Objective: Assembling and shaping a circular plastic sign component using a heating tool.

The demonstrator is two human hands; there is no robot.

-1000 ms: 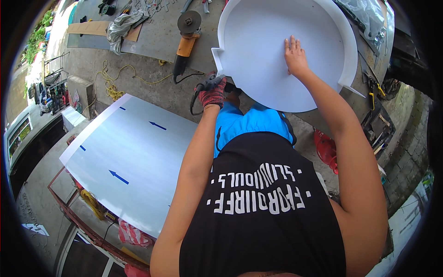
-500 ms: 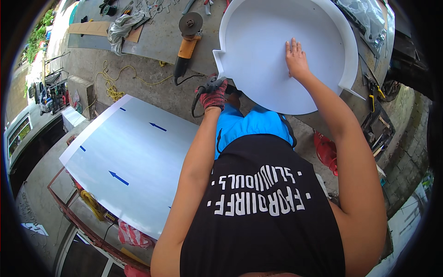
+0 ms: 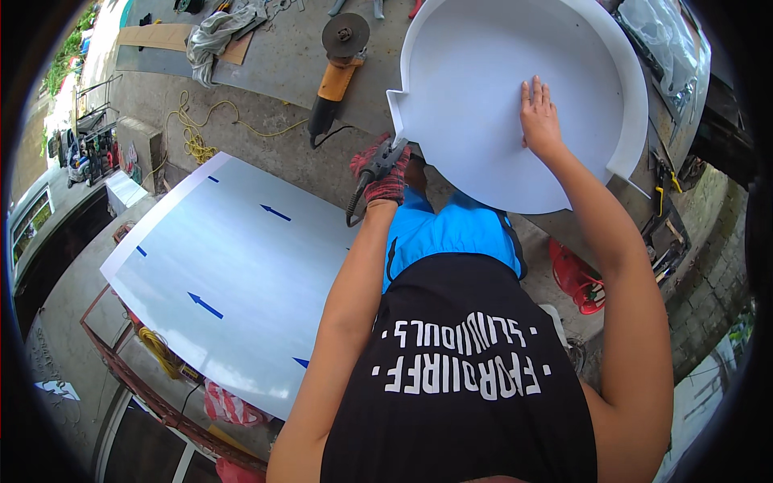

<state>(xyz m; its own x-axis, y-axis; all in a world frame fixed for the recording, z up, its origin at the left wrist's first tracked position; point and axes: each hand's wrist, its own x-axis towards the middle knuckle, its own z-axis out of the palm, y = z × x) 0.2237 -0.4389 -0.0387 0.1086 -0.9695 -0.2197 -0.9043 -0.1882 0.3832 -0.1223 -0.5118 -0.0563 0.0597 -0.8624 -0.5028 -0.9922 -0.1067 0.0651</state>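
Observation:
A large round white tray-shaped piece [image 3: 483,97] with a raised rim lies on the concrete in front of me. My right hand [image 3: 538,117], bare, rests flat with fingers spread on its inner surface. My left hand [image 3: 382,171], in a red glove, grips a small black corded tool [image 3: 378,165] at the piece's near left edge, beside a square tab on the rim.
An orange angle grinder [image 3: 336,68] lies on the ground to the left of the piece. A big white sheet with blue arrows [image 3: 233,274] rests on a rusty frame at left. Yellow cord [image 3: 193,133], cloth [image 3: 221,28], a red item [image 3: 578,278] and tools at right.

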